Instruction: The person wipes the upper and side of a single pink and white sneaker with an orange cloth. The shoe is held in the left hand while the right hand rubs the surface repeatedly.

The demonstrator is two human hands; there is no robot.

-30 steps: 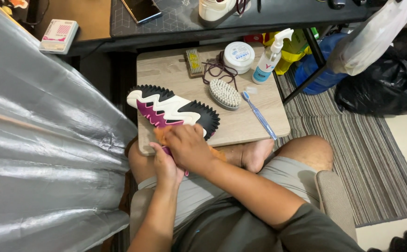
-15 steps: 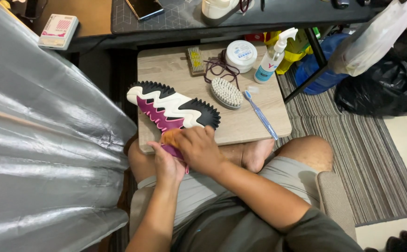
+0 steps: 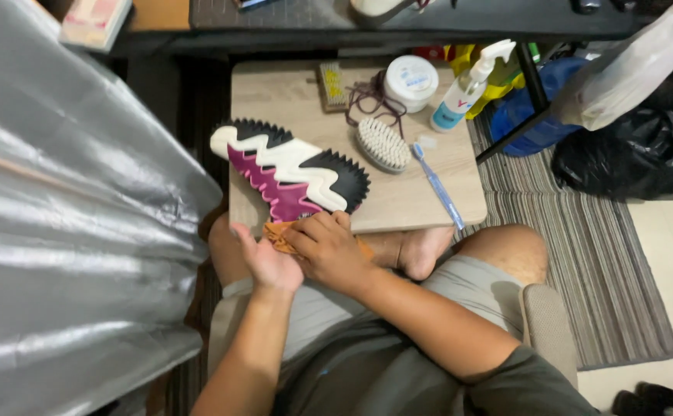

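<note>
Sitting low in the frame, I am looking down past my grey shorts at both hands [image 3: 298,250], which are meeting just below the middle of the picture. My left hand [image 3: 269,262] is lying palm up with the fingers loosely spread, cradling an orange cloth [image 3: 281,235] from beneath. My right hand [image 3: 327,248] is curling over the top of that cloth, fingers bent and pressing it down against the near edge of the shoe sole [image 3: 290,173]; whether the fingertips are pinching the cloth I cannot tell, since they are hiding it.

The sole is resting bottom up on the small wooden worktop [image 3: 398,200], slanting from the upper left toward the centre, with white, magenta and black zigzag bands and toothed black edges. Its lower end is touching the cloth and my right fingers.

Just to the right of the sole, an oval bristle brush [image 3: 383,144] is lying bristles up, and a blue toothbrush [image 3: 435,181] is stretching down toward the worktop's right edge. Farther up the frame, a dark cord [image 3: 366,96] is coiling beside a round white tub [image 3: 410,82], with a white spray bottle [image 3: 467,85] standing to its right. A striped rug [image 3: 583,254] is covering the floor at right, and grey plastic sheeting [image 3: 67,231] is filling the left side.
</note>
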